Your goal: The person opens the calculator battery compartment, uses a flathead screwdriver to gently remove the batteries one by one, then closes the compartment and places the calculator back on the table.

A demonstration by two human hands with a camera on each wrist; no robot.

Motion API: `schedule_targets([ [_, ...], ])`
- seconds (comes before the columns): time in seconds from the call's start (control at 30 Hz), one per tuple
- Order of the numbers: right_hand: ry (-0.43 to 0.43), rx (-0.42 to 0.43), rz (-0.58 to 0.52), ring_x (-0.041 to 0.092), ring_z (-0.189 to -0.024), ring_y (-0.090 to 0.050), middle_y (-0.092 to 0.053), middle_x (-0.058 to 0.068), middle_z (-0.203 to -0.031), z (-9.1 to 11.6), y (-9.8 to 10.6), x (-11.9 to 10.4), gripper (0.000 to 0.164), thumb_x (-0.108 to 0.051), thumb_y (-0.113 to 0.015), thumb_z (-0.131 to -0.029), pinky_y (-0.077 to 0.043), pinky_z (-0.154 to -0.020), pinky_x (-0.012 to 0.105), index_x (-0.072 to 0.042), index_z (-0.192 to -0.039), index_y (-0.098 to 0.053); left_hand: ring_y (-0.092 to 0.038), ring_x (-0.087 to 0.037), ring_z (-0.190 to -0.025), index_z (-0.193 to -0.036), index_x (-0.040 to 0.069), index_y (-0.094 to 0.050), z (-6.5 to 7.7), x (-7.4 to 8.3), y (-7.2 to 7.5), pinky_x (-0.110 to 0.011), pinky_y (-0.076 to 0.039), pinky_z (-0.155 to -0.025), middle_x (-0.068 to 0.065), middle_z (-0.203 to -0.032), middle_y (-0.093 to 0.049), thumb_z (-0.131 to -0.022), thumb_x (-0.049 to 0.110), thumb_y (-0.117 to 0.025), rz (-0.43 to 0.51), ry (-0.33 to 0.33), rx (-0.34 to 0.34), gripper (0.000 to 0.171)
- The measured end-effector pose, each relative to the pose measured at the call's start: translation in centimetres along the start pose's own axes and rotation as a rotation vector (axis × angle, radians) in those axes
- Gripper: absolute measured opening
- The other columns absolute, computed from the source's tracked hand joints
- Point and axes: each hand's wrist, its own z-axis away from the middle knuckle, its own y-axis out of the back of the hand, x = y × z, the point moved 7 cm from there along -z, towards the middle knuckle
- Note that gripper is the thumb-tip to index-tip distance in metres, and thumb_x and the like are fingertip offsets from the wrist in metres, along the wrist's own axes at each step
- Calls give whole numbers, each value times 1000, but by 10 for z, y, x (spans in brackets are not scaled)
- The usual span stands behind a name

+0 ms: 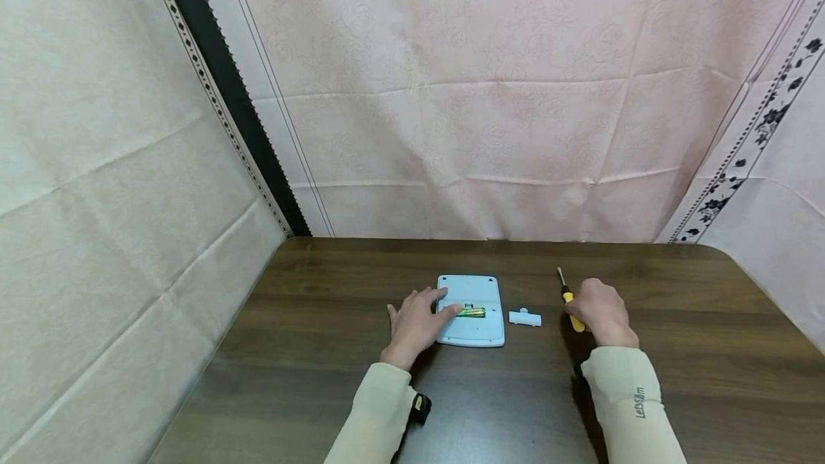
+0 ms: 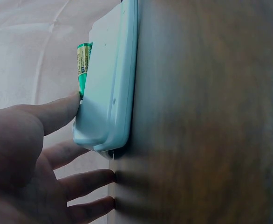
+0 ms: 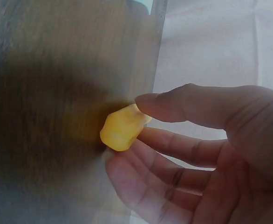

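Observation:
A flat light-blue device [image 1: 473, 335] lies back up on the table, its battery compartment uncovered. Green-and-gold batteries [image 1: 475, 313] show in the compartment; in the left wrist view one battery [image 2: 83, 67] stands partly above the surface. My left hand [image 1: 415, 324] rests at the device's left edge, thumb touching by the battery end, other fingers spread toward the table. To the device's right lies a light-blue battery cover [image 1: 525, 318]. Over on the right, my right hand [image 1: 601, 312] pinches the yellow handle [image 3: 122, 128] of a screwdriver [image 1: 568, 297] low over the tabletop, its tip pointing away.
The brown wooden table [image 1: 309, 349] has its far edge against a pale cloth backdrop [image 1: 490, 127]. Another cloth [image 1: 116, 235] hangs along the left side. A black wrist camera [image 1: 420, 409] sits at my left sleeve.

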Motion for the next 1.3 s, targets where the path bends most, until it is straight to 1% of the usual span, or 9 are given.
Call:
schedule_targets([
  [0.13, -11, 14, 11, 32, -70, -57, -59, 15, -77, 1, 2, -2, 20, -11, -67, -97, -48, -61, 42, 6, -86, -66, -39, -47, -149, -145, 12, -68, 0, -1, -1, -84, -8, -114, -20, -155, -55, -103, 42, -70, 2, 1, 1, 51],
  [0.23, 22, 42, 18, 30, -67, -57, -59, 13, -73, 2, 5, -8, 21, -11, -66, -97, -48, -58, 42, 4, -83, -66, -39, -47, -150, -145, 12, -68, -1, -2, -1, -84, -8, -114, -20, -155, -55, -103, 42, -70, 4, 2, 0, 51],
  [0.4, 178, 95, 22, 32, -75, -64, -69, 21, -92, 5, 5, -31, 15, -7, -68, -97, -55, -66, 49, 8, -100, -69, -39, -47, -150, -144, 12, -68, 0, -2, -1, -84, -7, -114, -20, -155, -54, -103, 42, -70, 9, 5, -3, 51],
  [0.47, 261, 110, 14, 36, -86, -66, -69, 25, -105, 6, 4, -43, 24, -6, -71, -97, -57, -76, 55, 10, -114, -67, -39, -47, -150, -144, 12, -68, 0, -2, 0, -84, -7, -114, -20, -155, -54, -103, 42, -70, 9, 5, -4, 51],
  [0.53, 339, 115, -2, 38, -95, -66, -69, 26, -112, 8, 0, -54, 27, -6, -73, -97, -56, -84, 58, 10, -119, -68, -38, -47, -150, -145, 12, -68, 1, -1, 0, -84, -7, -114, -20, -155, -54, -103, 42, -70, 10, 5, -4, 51],
  [0.67, 462, 109, -53, 38, -105, -67, -70, 18, -113, 12, -8, -75, 23, -5, -75, -97, -56, -90, 58, 4, -117, -72, -38, -47, -150, -145, 12, -68, 0, -1, -1, -83, -6, -114, -20, -156, -54, -103, 43, -70, 11, 5, -4, 52],
  [0.83, 551, 86, -111, 36, -109, -67, -72, 15, -116, 18, -19, -99, 23, -6, -79, -95, -53, -99, 61, 1, -117, -75, -39, -47, -150, -145, 13, -67, 0, -2, -1, -83, -7, -114, -20, -156, -54, -103, 44, -70, 4, 6, -4, 53],
  [1.07, 655, 29, -117, 33, -103, -68, -73, 12, -115, 26, -40, -123, 28, -8, -85, -91, -60, -89, 49, -1, -117, -78, -40, -47, -149, -145, 13, -67, -1, -2, -1, -84, -9, -114, -20, -155, -55, -103, 45, -69, -11, 1, -8, 53],
  [1.3, 705, -14, -90, 29, -104, -70, -74, 7, -111, 30, -58, -136, 25, -6, -84, -92, -60, -91, 49, -5, -116, -80, -40, -47, -148, -145, 14, -68, -2, -2, -1, -84, -10, -113, -19, -154, -56, -104, 46, -68, -21, -7, -9, 52],
])
